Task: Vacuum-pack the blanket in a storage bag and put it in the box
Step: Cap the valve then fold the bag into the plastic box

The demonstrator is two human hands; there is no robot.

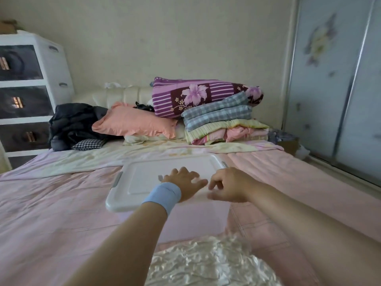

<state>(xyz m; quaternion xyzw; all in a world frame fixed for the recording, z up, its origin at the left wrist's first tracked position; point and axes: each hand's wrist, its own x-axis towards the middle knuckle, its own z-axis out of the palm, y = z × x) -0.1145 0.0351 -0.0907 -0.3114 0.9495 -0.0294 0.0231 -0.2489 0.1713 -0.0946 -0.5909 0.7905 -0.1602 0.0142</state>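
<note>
Where the pink quilt spreads across the bed [61, 203], a storage box [181, 219] sits near the middle. Its see-through walls show pink, and its white lid [144, 178] lies on top, with grey latches at the side edges. The left hand [183, 182], above a pale blue wristband [165, 195], rests on the lid with its grip spread, fingers straight and apart. The right hand [228, 184] is over the lid's near right part. Its fingers curl downward but are blurred, so I cannot tell whether that grip pinches the rim or holds nothing.

The storage bag [206, 263], shiny and crinkled, lies at the bed's near edge between the forearms, close in front of the box and cut off by the bottom of the frame. The blanket is probably the pale mass under the plastic, though glare hides it.

Along the head edge lie a peach pillow [134, 122] and a purple floral quilt [202, 96] on folded checked bedding [216, 116] toward the far right corner. Dark clothes [72, 122] are heaped at the far left corner. A cream headboard [123, 96] is mostly covered behind them. A white drawer cabinet [31, 83] stands off the bed's left side, cropped by the frame. Sliding wardrobe doors [329, 89] with faint flower prints run along the right.
</note>
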